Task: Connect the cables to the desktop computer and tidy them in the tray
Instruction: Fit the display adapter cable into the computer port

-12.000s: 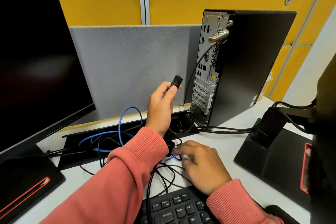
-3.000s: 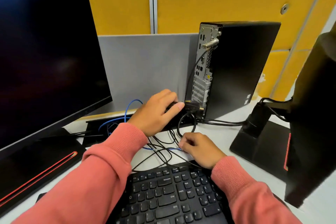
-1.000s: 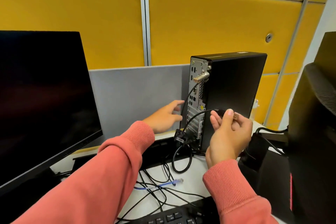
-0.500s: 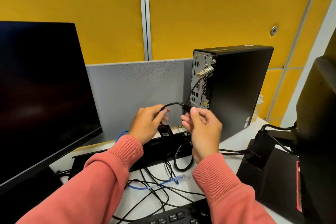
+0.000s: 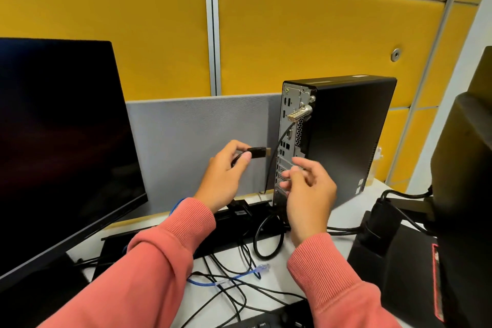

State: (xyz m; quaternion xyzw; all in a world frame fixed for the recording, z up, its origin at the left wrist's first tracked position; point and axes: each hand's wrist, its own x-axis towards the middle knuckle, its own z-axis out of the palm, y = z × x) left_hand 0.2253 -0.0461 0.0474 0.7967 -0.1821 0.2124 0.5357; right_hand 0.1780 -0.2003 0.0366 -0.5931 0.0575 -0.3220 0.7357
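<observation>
A black desktop computer (image 5: 343, 138) stands upright with its silver rear port panel (image 5: 288, 138) turned towards me. My left hand (image 5: 226, 176) grips a black video cable plug (image 5: 257, 152), its metal tip pointing at the panel, a short gap away. My right hand (image 5: 306, 189) hovers in front of the lower panel, fingers apart, holding nothing. A silver lock (image 5: 299, 114) with a thin black cable hangs from the panel. The black cable tray (image 5: 159, 237) runs along the desk's back. A blue network cable (image 5: 226, 278) lies loose among black cables (image 5: 239, 295).
A large black monitor (image 5: 58, 146) fills the left. A second monitor's stand (image 5: 394, 253) and back are at the right. A grey divider (image 5: 202, 141) and yellow wall panels stand behind. The keyboard's top edge (image 5: 263, 322) shows at the bottom.
The plug has passed from my right hand to my left, which now holds it level towards the port panel. My right hand has let go and opened.
</observation>
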